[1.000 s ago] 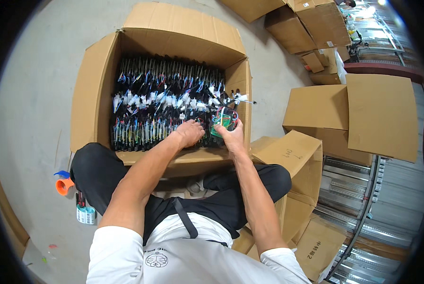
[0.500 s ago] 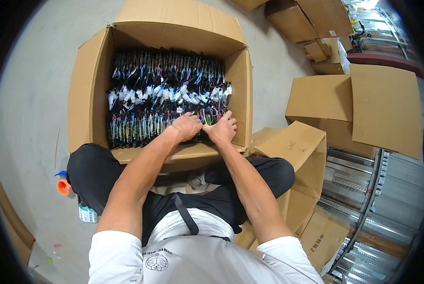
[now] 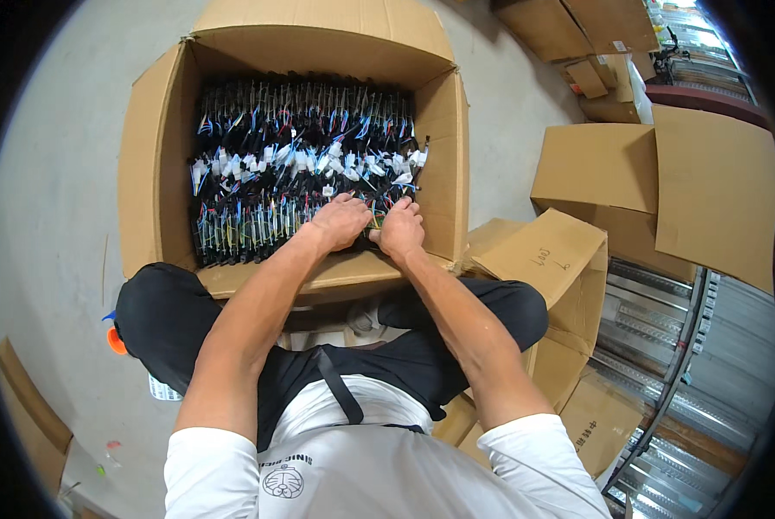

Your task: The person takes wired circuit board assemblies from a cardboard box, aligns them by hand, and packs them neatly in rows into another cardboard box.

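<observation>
In front of me an open cardboard box (image 3: 138, 173) holds two packed rows of thin black units with coloured wires (image 3: 258, 227), standing on edge. White plastic connectors (image 3: 305, 161) lie along the middle between the rows. My left hand (image 3: 342, 221) reaches into the near row's right part, fingers curled down among the wires. Close beside it my right hand (image 3: 398, 230) is bent over the same spot, near the box's right wall. Between them a wired unit (image 3: 377, 216) shows only in part, gripped from both sides; my fingers hide most of it.
My bent legs (image 3: 167, 324) flank the box's near side. To the right stand an open carton (image 3: 538, 251) and a larger one (image 3: 595, 169). Metal racking (image 3: 647, 346) lies beyond them. An orange ring-shaped thing (image 3: 116, 341) is on the floor by my left knee.
My right hand has drawn slightly left and its fingers have closed in more. The left hand has shifted a little up. The whole view has moved slightly.
</observation>
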